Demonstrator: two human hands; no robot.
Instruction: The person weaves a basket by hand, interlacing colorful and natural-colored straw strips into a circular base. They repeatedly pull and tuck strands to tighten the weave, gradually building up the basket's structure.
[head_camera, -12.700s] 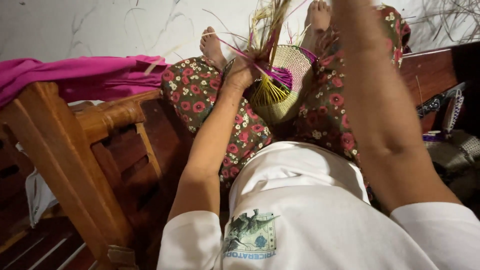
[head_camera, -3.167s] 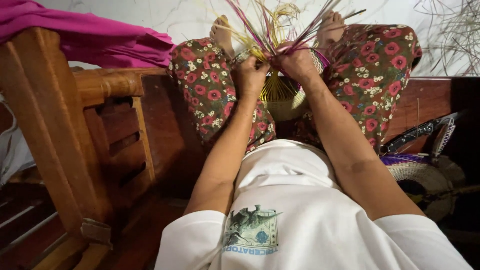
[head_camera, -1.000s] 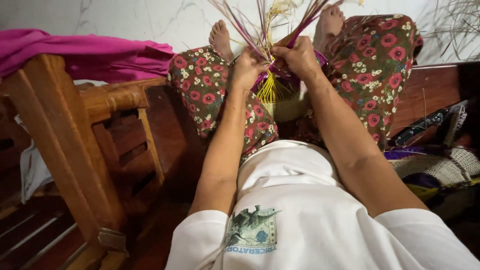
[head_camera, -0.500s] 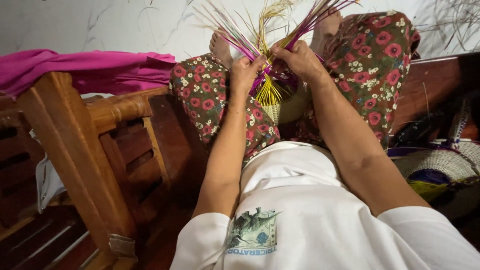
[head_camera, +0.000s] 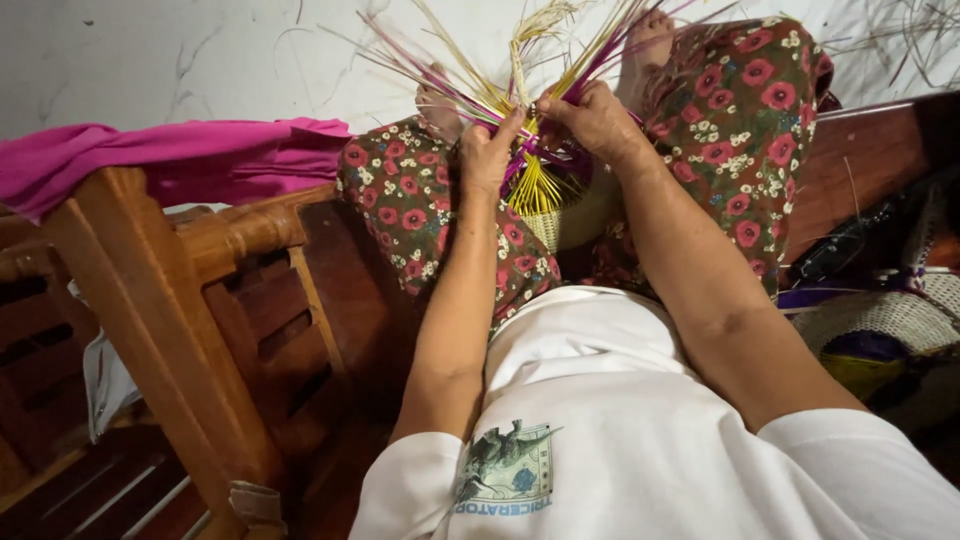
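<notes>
Hands meet above the half-woven basket (head_camera: 560, 215), which sits between the knees: left hand (head_camera: 487, 152) and right hand (head_camera: 597, 120) each pinch purple and yellow straw strands (head_camera: 470, 80), fanned wider than a moment ago, so the weaving goes on.

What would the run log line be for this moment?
left hand: pinching straw strands | right hand: gripping strands | work: half-woven basket between knees | right side: finished woven basket

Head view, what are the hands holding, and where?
Both the left hand and the right hand pinch the loose upright strands of a half-woven basket.
</notes>
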